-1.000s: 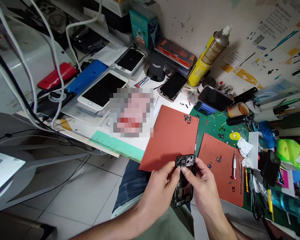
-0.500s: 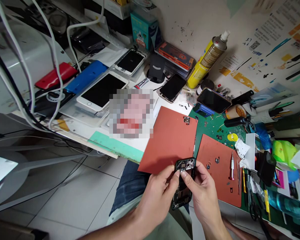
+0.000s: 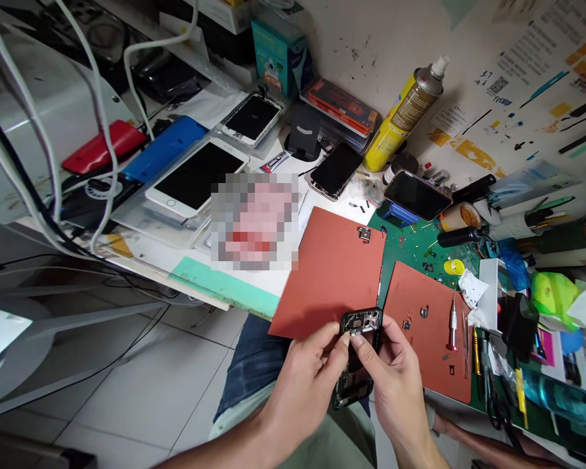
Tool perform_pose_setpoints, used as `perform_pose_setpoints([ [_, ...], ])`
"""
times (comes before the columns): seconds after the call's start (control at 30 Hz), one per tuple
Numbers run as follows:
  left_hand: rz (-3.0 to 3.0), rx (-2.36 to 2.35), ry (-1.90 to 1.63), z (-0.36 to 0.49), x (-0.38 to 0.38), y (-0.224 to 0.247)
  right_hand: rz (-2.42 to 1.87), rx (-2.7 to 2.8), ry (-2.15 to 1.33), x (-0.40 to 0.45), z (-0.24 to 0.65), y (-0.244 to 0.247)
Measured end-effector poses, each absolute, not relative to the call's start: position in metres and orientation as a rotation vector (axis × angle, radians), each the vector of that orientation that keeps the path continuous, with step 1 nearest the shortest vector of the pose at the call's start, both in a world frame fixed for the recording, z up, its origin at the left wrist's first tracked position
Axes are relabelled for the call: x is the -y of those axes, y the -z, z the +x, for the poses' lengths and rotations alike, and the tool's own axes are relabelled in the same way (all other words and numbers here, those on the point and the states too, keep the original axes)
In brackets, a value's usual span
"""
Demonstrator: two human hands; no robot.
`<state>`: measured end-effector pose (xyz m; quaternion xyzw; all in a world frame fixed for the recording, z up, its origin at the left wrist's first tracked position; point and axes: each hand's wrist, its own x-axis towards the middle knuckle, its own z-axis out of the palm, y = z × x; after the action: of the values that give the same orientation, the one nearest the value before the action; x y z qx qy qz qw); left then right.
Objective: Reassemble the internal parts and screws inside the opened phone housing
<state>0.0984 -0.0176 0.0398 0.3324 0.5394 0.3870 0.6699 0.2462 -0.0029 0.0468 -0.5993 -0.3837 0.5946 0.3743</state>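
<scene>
Just past the near edge of the table, both hands hold an opened phone housing [image 3: 354, 385], tilted upright, its inner side facing me. My left hand [image 3: 305, 374] grips the left edge, thumb and forefinger pressed near the small metal parts at the top. On the right edge, my right hand [image 3: 398, 374] wraps its fingers behind, with its thumb on the inner face close to the left thumb. Whatever lies under the fingertips is hidden. Beyond the housing lies a reddish-brown mat [image 3: 336, 260] bearing a small metal phone part [image 3: 364, 234].
A second reddish-brown mat [image 3: 434, 365] carries a screwdriver [image 3: 453, 326] and several tiny parts. Scissors [image 3: 498, 404] and a blue bottle [image 3: 561, 397] lie at right. Behind are a yellow spray can [image 3: 400, 117], a black-screened phone [image 3: 336, 170] and a white phone [image 3: 198, 176].
The view has shifted very slightly. Both hands keep nearly the same grip on the phone housing. A limb below the table at lower right shows in a different position.
</scene>
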Motion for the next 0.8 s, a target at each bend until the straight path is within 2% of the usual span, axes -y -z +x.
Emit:
perform_pose_setpoints([
  [0.47, 0.708, -1.241, -0.950, 0.097, 0.009, -0.042, -1.523, 0.957, -1.534, 0.005, 0.246, -0.048],
  [0.8, 0.772, -1.220, -0.856, 0.096, 0.005, -0.038, -1.520, 0.923, -1.541, 0.001, 0.247, -0.049],
])
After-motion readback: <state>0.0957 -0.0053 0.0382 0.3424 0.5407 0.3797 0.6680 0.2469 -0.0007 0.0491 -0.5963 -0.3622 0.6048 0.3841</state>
